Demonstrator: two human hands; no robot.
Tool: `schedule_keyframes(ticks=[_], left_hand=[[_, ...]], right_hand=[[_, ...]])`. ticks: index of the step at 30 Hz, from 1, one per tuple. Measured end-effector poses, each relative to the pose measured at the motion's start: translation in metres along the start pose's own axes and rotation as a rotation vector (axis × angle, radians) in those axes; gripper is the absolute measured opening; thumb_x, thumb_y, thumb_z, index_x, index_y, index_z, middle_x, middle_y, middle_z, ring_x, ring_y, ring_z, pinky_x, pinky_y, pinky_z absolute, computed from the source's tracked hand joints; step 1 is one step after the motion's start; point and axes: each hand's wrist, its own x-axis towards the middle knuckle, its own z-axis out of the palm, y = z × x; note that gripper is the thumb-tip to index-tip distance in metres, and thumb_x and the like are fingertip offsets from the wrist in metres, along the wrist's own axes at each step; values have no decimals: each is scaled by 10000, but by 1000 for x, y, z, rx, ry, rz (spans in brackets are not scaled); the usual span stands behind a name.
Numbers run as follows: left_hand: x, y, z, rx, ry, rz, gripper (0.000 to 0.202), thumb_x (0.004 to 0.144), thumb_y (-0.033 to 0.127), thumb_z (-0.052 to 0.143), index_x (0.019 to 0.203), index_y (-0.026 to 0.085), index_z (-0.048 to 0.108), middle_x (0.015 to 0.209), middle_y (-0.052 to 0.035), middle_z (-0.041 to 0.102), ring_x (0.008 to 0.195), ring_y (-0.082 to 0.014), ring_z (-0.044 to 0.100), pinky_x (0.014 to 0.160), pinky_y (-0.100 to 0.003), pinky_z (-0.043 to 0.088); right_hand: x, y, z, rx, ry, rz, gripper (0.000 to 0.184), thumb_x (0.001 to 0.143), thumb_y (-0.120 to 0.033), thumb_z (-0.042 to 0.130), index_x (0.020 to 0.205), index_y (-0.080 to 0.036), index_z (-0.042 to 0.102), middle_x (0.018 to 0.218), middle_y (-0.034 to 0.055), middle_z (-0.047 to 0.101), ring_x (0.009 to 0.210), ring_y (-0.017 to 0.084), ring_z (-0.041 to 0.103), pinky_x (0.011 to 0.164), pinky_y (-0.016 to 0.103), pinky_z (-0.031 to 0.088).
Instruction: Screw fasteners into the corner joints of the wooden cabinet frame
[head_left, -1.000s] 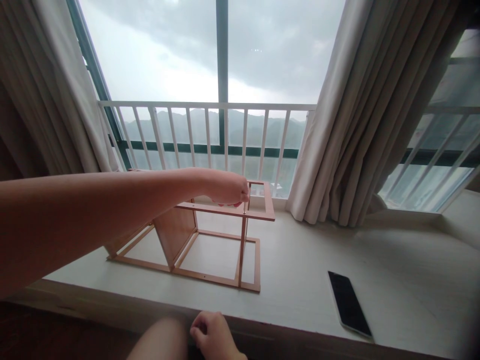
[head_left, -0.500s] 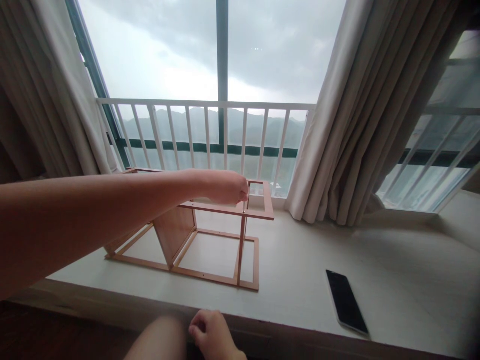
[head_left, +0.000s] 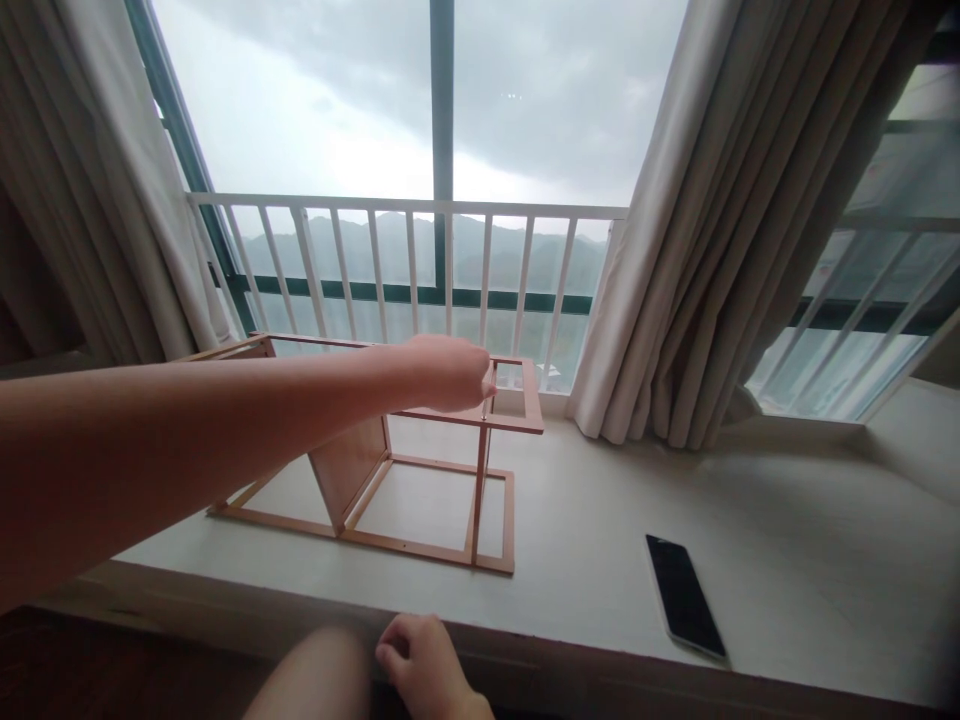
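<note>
A wooden rack [head_left: 360, 470] with open rectangular frames and a solid panel lies on its side on the white window ledge. Stretched across from the left, my left hand [head_left: 454, 373] is at the rack's upper frame, near the right crossbar. Its fingers are closed in a pinch over the joint there. A thin, small thing shows just under the fingertips, too small to name. My right hand [head_left: 427, 655] rests low at the ledge's front edge beside my knee [head_left: 319, 675], fingers curled in, with a hollow between thumb and forefinger and nothing seen in it.
A black-screened smartphone [head_left: 684, 597] lies on the ledge [head_left: 592, 520] to the right of the rack. Behind stand a white railing [head_left: 409, 207] and a window. Grey curtains [head_left: 675, 260] hang on both sides.
The view has shifted slightly. My left hand stays at the same joint, its wrist and knuckles turned a little. The right hand keeps its place and curl.
</note>
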Motion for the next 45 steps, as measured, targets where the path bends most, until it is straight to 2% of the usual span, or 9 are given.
schedule_keyframes(ticks=[11, 19, 27, 33, 36, 40, 45], left_hand=[[-1, 3, -3, -14, 2, -52, 567, 832, 641, 411, 937, 173, 715, 725, -149, 647, 680, -255, 605, 609, -320, 435], [1, 14, -2, -12, 8, -92, 429, 832, 496, 477, 949, 158, 714, 754, -149, 663, 659, -240, 602, 606, -316, 442], [2, 1, 0, -27, -14, 26, 484, 884, 503, 379, 979, 170, 717, 800, -138, 686, 668, -209, 600, 610, -287, 423], [5, 2, 1, 15, -31, 92, 353, 862, 359, 482, 1048, 176, 719, 854, -141, 685, 777, -241, 617, 692, -299, 447], [1, 4, -2, 103, -46, 149, 326, 867, 275, 470, 1043, 157, 718, 828, -135, 674, 746, -223, 609, 669, -284, 440], [-3, 6, -5, 326, -37, 299, 286, 861, 165, 475, 1017, 120, 710, 790, -115, 659, 675, -185, 583, 588, -254, 400], [-2, 3, -6, 465, -52, 336, 270, 823, 105, 530, 1037, 106, 695, 778, -103, 660, 637, -169, 574, 535, -231, 357]], right_hand=[[-1, 3, 2, 3, -1, -19, 144, 802, -205, 617, 844, -221, 754, 782, 4, 733, 744, 153, 645, 654, 221, 405], [-2, 0, 0, -8, -5, -13, 159, 803, -217, 613, 866, -226, 759, 790, 2, 733, 745, 155, 645, 652, 224, 409], [-2, 0, 0, 8, 18, -23, 146, 785, -217, 624, 835, -225, 761, 756, -1, 732, 715, 147, 639, 626, 218, 391], [-1, 1, 3, -2, 11, -24, 139, 789, -218, 627, 836, -226, 758, 770, 0, 737, 727, 148, 649, 638, 217, 393], [-1, 0, 2, -5, 11, -24, 138, 791, -223, 628, 836, -229, 758, 774, -2, 738, 730, 148, 648, 648, 219, 394], [-1, -1, 0, 0, -3, -10, 142, 792, -236, 631, 851, -229, 760, 792, 3, 741, 750, 155, 647, 655, 222, 398], [0, 0, 2, -3, -11, -7, 146, 794, -230, 629, 857, -233, 761, 800, 6, 742, 752, 159, 652, 662, 229, 400]])
